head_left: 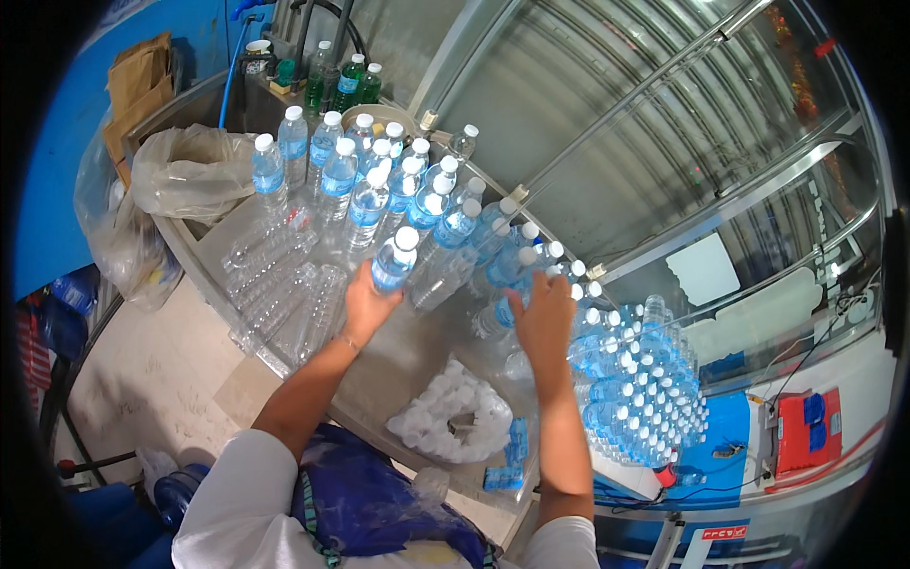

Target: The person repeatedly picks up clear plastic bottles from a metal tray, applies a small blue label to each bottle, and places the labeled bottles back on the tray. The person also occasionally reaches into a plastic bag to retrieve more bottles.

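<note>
My left hand [368,308] is wrapped round the lower part of a clear water bottle [395,254] with a white cap and blue label, holding it up over a metal counter [365,384]. My right hand [547,322] is curled at the top of another water bottle [493,318]; its fingers partly hide that bottle's neck and cap. Several capped, blue-labelled bottles [368,204] stand in rows just beyond both hands. Empty clear bottles without labels [294,294] lie on their sides left of my left hand. A heap of small whitish pieces, apparently caps, [441,412] lies between my forearms.
Many more capped bottles [645,379] are massed at the right. Flat blue strips [502,477] lie by the counter's near edge. Green bottles [349,83] stand at the back, near a large clear plastic bag [194,171]. Metal rails [654,76] cross the glass behind.
</note>
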`<state>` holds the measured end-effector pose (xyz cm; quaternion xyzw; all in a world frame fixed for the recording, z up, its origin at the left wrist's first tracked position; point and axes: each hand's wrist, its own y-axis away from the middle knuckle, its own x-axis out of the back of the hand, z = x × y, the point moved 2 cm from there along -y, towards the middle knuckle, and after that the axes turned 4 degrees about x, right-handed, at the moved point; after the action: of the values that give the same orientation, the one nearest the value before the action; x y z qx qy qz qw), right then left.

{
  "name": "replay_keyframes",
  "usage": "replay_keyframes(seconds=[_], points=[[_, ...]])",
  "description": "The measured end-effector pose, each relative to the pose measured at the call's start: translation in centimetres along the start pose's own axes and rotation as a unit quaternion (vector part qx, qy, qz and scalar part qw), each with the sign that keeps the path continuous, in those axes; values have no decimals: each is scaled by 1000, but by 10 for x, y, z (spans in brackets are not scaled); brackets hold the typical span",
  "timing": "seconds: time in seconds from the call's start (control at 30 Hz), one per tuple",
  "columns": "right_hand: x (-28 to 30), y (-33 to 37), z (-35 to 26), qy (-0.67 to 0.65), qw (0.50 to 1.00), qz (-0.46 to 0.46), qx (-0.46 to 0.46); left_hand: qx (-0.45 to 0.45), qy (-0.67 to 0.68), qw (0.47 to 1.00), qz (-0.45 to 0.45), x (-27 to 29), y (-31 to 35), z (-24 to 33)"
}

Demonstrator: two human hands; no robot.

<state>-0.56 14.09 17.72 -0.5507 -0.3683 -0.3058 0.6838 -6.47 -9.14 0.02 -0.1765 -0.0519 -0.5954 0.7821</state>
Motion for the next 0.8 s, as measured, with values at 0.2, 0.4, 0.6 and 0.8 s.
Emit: replay_keyframes(seconds=[0.2, 0.4, 0.6, 0.8], points=[[-14, 2, -64, -515, 855, 7, 60, -78, 2, 980, -186, 34, 60, 64], [-38, 25, -49, -920, 372, 103, -69, 189, 397, 602, -667, 45, 76, 102], [-5, 36, -41, -598, 771, 6, -220, 72, 74, 763, -638, 49, 62, 102], [54, 33, -24, -528, 837, 114, 90, 341, 515, 317, -720, 67, 90, 107]])
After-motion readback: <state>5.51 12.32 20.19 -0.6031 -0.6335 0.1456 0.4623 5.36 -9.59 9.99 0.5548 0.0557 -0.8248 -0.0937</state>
